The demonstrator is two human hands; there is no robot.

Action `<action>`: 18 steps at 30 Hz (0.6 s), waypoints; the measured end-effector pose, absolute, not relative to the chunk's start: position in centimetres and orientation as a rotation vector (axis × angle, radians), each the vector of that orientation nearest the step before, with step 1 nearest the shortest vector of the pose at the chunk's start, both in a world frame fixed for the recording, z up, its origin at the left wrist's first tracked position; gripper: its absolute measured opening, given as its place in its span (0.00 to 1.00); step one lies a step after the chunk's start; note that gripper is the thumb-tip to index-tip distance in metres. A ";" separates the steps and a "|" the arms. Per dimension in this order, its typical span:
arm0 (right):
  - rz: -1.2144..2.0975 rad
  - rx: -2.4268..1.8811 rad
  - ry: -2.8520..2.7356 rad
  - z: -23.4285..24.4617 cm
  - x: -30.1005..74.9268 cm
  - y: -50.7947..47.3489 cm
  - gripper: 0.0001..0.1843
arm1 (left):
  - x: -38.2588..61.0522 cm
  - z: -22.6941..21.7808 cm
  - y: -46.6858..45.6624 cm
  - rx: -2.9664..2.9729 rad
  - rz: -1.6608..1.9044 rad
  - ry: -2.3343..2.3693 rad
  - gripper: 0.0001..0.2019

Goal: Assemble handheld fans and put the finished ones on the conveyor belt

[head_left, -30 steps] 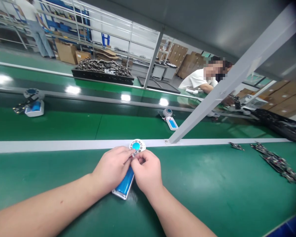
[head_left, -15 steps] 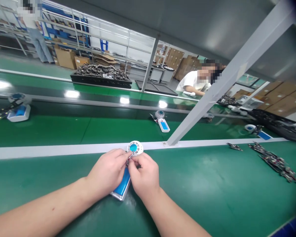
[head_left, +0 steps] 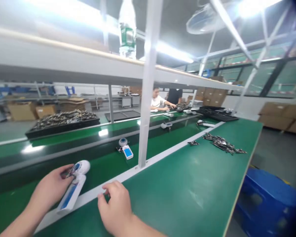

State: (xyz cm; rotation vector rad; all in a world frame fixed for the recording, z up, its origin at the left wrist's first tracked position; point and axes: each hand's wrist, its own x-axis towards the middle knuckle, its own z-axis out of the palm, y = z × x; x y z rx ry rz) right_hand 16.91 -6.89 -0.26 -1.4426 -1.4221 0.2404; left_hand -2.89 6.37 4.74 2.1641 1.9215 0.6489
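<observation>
My left hand (head_left: 51,186) grips a white handheld device (head_left: 79,191) with a round head and a long body. A blue block (head_left: 69,197) lies along the body, and thin wires show near the neck under my fingers. The device is tilted over the white strip (head_left: 128,174) at the bench's far edge. My right hand (head_left: 117,205) is apart from it, over the near green bench top (head_left: 175,184). Its fingers are curled, with a gap between thumb and forefinger and nothing seen in it.
Another such device (head_left: 127,152) lies on the green line beyond the strip, left of a white post (head_left: 145,131). A pile of dark small parts (head_left: 220,143) lies at the bench's right. A blue stool (head_left: 268,197) stands beyond the edge. Farther back sit a person (head_left: 159,101) and a loaded black tray (head_left: 64,123).
My hands have come apart. The left has carried the device left towards the line; the right has let go of it. The view has swung right and up.
</observation>
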 end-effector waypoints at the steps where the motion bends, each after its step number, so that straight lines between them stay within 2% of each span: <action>1: 0.235 -1.453 -1.404 -0.1 17.1 -6.7 0.09 | -2.7 5.7 8.1 2.293 0.628 1.983 0.26; 4: 0.243 -1.489 -1.376 0.1 17.5 -6.4 0.07 | 0.4 7.0 11.5 2.612 0.585 1.972 0.30; 8: 0.243 -1.526 -1.362 0.3 17.8 -6.3 0.08 | 7.2 4.8 13.8 2.785 0.456 1.625 0.22; 11: 0.270 -1.550 -1.344 0.5 18.1 -6.2 0.09 | 10.3 3.2 15.6 2.819 0.409 1.475 0.20; 16: 0.280 -1.544 -1.320 0.7 18.6 -6.0 0.10 | 10.6 3.9 17.7 2.784 0.351 1.291 0.10; 18: 0.304 -1.554 -1.293 0.5 18.7 -5.9 0.11 | 10.2 4.5 18.2 2.735 0.361 1.252 0.11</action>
